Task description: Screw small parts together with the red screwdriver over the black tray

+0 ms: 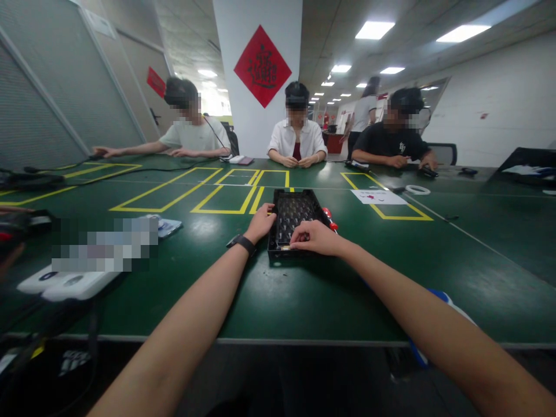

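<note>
A black rectangular tray (273,253) lies on the green table in front of me, with rows of small dark, shiny shapes inside that I cannot name. My left hand (261,222) grips the tray's left side wall, fingers closed over the rim. Over the near right part of the tray, my right hand (316,237) is closed, fingertips pinched together low by the near end. Beside those fingertips is a small pale and yellowish piece (285,248); whether they hold it is hidden. Red-handled items (329,218) lie just beyond the tray's right side, partly covered.
Yellow tape rectangles mark the green table (208,243). White devices (78,284) lie at left near a blue-white packet (169,227). A paper sheet (382,197) and a white tape roll (417,190) are at right. Several people sit or stand across the table.
</note>
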A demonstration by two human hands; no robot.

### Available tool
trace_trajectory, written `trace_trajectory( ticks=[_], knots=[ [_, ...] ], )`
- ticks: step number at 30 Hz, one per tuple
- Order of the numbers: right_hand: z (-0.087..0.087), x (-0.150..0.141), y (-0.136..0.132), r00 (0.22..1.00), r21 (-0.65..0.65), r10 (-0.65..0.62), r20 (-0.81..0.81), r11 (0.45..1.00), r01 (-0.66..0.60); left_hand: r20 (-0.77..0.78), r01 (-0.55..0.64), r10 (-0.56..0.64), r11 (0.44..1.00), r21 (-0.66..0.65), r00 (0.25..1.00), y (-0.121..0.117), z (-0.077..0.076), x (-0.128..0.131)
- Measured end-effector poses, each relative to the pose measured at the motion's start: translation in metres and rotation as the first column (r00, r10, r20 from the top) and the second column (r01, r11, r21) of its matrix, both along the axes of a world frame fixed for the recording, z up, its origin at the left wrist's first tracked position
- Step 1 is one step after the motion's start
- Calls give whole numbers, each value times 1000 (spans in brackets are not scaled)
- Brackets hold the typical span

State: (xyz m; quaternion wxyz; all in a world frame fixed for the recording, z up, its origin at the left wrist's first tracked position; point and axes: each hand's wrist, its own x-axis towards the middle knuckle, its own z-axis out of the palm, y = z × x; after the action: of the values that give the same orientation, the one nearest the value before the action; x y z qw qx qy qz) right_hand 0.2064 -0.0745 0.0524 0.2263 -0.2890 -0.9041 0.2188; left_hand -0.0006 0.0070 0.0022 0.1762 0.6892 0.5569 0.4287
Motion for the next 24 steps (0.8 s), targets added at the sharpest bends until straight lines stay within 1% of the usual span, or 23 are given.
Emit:
trace_trajectory(
  ticks=[3, 4, 8, 10, 14, 18, 22, 24],
  knots=[
    [0, 1, 2, 999, 79, -38, 33, 996, 35, 8, 0, 0, 1000, 0, 1000, 1, -1, 0],
    [1, 2, 2, 998, 87, -41, 41, 996, 37, 12, 0, 0, 1000, -1, 1000, 1, -1, 0],
    [4, 3, 2, 999, -5, 26, 38, 1000, -25, 17, 1, -1, 1000, -3, 1000, 2, -2, -1],
    [5, 3, 1, 999, -31, 42, 24, 999, -42, 15, 1, -1, 1000, -1, 1000, 1, -2, -1],
    [4, 1, 0, 1000, -29, 18, -19, 999, -19, 10, -2, 2, 1000, 0, 1000, 2, -2, -1],
    [2, 1, 1, 999, -54, 8, -44, 999, -10, 4, 0, 0, 1000, 2, 1000, 3, -3, -2],
    [2, 1, 3, 1000, -57, -16, -21, 998, 15, -4, -5, 5, 1000, 11, 1000, 3, -3, -1],
    [3, 2, 4, 1000, -81, -13, -7, 997, 12, -4, -10, 10, 1000, 8, 1000, 3, -3, 0]
  ],
)
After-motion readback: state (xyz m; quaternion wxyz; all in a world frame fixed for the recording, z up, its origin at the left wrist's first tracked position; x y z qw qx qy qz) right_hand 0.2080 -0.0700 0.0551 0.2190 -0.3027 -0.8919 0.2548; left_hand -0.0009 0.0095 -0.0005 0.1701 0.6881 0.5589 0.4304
